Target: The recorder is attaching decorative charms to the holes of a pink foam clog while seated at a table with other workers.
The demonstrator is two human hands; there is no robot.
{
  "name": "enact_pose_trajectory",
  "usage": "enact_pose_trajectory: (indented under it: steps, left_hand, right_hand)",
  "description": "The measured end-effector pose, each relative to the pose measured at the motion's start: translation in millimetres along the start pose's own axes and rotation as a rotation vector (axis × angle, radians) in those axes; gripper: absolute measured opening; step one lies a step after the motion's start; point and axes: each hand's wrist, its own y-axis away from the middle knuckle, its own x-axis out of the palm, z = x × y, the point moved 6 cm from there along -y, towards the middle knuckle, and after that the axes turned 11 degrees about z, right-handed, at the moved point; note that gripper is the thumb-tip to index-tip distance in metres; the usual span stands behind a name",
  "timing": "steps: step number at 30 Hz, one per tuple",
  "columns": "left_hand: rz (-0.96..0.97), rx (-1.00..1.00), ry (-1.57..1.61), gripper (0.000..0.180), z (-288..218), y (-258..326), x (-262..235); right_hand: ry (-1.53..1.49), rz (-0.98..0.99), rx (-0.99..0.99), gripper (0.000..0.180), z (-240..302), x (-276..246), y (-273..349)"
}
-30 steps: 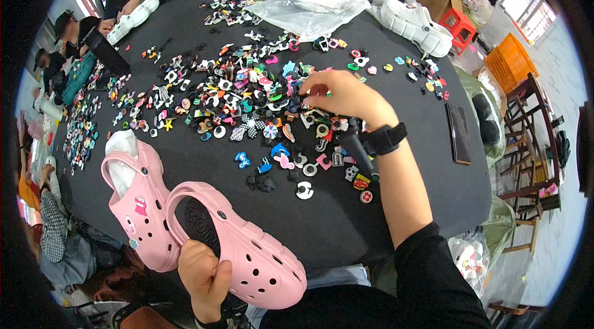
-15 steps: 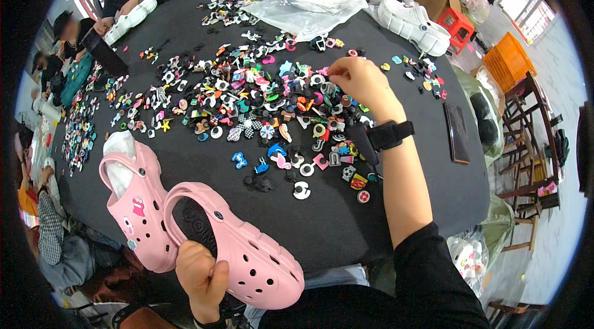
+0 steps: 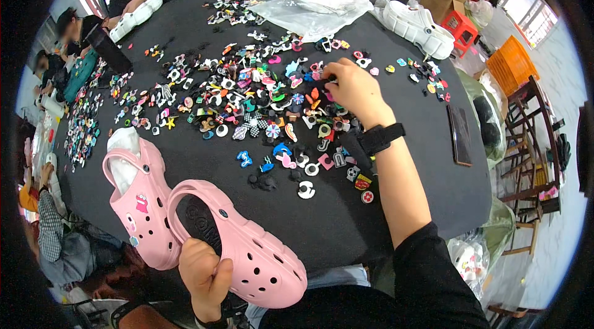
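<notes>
Many charms (image 3: pixel 253 123) crowd right hand (image 3: pixel 355 89), grip unclear, near bag (image 3: pixel 296 16); left hand (image 3: pixel 202 274) holds clog (image 3: pixel 265 259).

From where I'm standing, the head cam peers down and forward over the black table (image 3: pixel 328 224) from pretty close up (full fisheye, so straight edges bend).

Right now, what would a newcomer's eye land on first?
Likely the big scatter of colourful charms across the middle of the dark table, with the right hand at its right side. Next, the pink clog at the near edge, gripped by the left hand, and a second clog to its left, with charms on it and white stuffing inside.
</notes>
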Motion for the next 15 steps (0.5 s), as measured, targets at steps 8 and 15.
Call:
enact_pose_trajectory:
  steps: [8,15]
  left_hand:
    - [-0.043,0.000,0.003,0.030,-0.3,-1.4,0.3]
    - [-0.026,-0.008,-0.002,0.031,1.0,-1.3,-0.1]
  right_hand:
    - [-0.005,-0.026,0.082,0.026,-21.3,-23.9,4.8]
    - [-0.166,0.194,-0.602,0.036,62.6,25.9,7.2]
